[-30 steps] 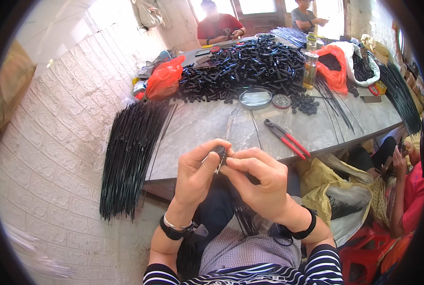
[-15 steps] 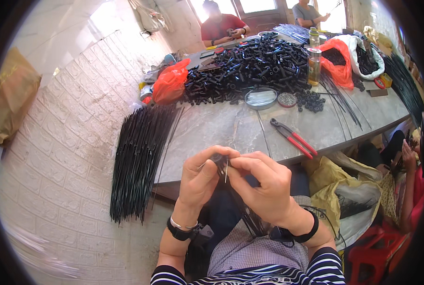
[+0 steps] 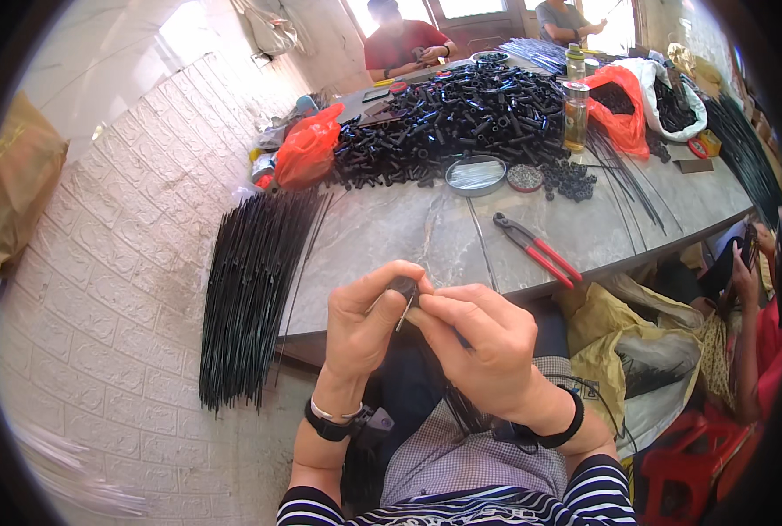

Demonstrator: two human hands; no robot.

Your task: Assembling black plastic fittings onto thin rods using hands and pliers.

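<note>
Above my lap and just off the table's near edge, both hands meet. My left hand (image 3: 360,329) is closed, thumb and fingers round a small dark round piece (image 3: 403,286). My right hand (image 3: 487,346) is closed in a pinch against it, at a thin light metal pin (image 3: 402,320) that slants down toward my left thumb. The pin's upper end is hidden by the fingers. Thin black rods (image 3: 461,408) hang below my hands across the checked cloth on my lap. What joins the pin to the dark piece cannot be made out.
On the grey table (image 3: 391,241) lie red-handled pincers (image 3: 538,250), a round tin of light pins (image 3: 476,175), a dish of small bits (image 3: 524,178) and a heap of black tubes (image 3: 461,118). Black rods (image 3: 255,294) overhang the left edge. Co-workers sit at the back and right.
The pin stood nearly upright before and now slants down to the left. My right fingers have shifted slightly left, closer to the dark piece. The view has moved a little.
</note>
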